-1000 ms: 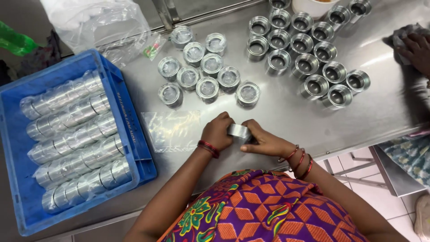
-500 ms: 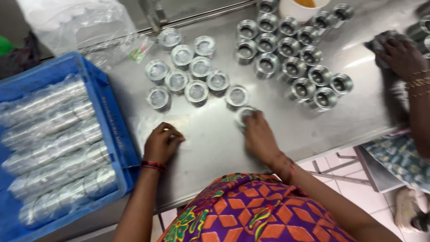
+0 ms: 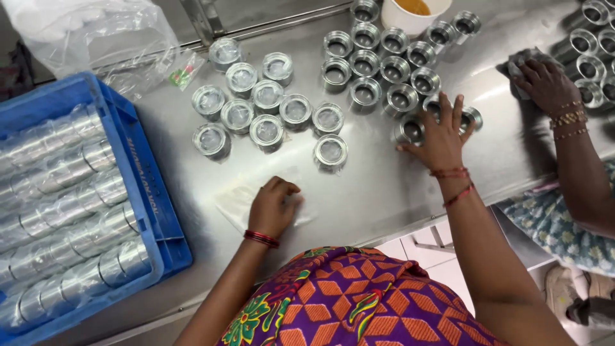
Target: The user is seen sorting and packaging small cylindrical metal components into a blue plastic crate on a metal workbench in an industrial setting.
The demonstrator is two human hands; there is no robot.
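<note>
The steel table (image 3: pixel 359 205) runs across the frame; its near edge cuts diagonally through the lower half, just ahead of the person's patterned orange and purple garment (image 3: pixel 359 301). Bare table shows in a band across the middle, between the left hand and the wrapped rings above it, and again right of centre below the right hand.

At the far left sits a blue plastic crate (image 3: pixel 138 173), its long wall close beside the left hand, filled with rows of shiny metal cylinders sleeved in clear film. A crumpled clear plastic bag (image 3: pixel 96 38) lies at the upper left.

The left hand (image 3: pixel 274 206), lower centre, rests knuckles up with fingers curled loosely on a thin clear plastic sheet (image 3: pixel 240 195), pressing it flat rather than clamping it. A red bangle circles the wrist.

The right hand (image 3: pixel 441 131) reaches to the upper right, fingers spread apart and laid over the bare metal rings (image 3: pixel 384 64), short hollow polished cylinders packed touching one another; whether it grips one cannot be told. The film-wrapped rings (image 3: pixel 269 106) stand in a looser cluster at upper centre, well apart from that hand.

A white cup (image 3: pixel 410 14) of orange stuff stands at the top edge. Another person's hand (image 3: pixel 544 83) presses a grey cloth at the upper right.
</note>
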